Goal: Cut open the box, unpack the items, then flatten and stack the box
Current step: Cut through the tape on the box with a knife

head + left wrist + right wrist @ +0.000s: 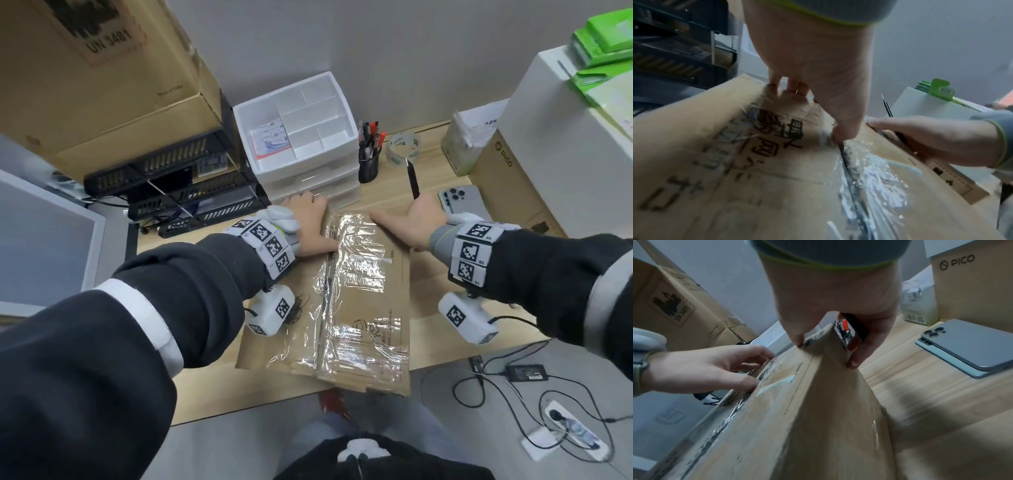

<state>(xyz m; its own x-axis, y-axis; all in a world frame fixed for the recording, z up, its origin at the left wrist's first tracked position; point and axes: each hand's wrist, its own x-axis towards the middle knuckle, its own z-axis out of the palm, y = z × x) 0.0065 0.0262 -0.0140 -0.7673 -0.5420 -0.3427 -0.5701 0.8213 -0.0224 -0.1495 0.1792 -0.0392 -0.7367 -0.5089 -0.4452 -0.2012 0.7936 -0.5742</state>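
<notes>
Lying collapsed at the worktop's (442, 301) centre, the cardboard box (363, 308) appears already flattened, its near end jutting past the 6 o'clock edge. That overhang is the first risk: lifted from the far end only, the limp sheet could sag or slide off toward the floor. Loose clear tape (356, 267) along the seam may cling to skin or snag as the box moves. The left hand (310, 222), at 11 o'clock on the box, has fingers hooked over the far edge and thumb pressed at the seam. The right hand (412, 222), at 1 o'clock, pinches the far corner, thumb on top. Just behind it lie two phones (462, 200) and a black cutter (413, 181); a careless swing could knock either.
</notes>
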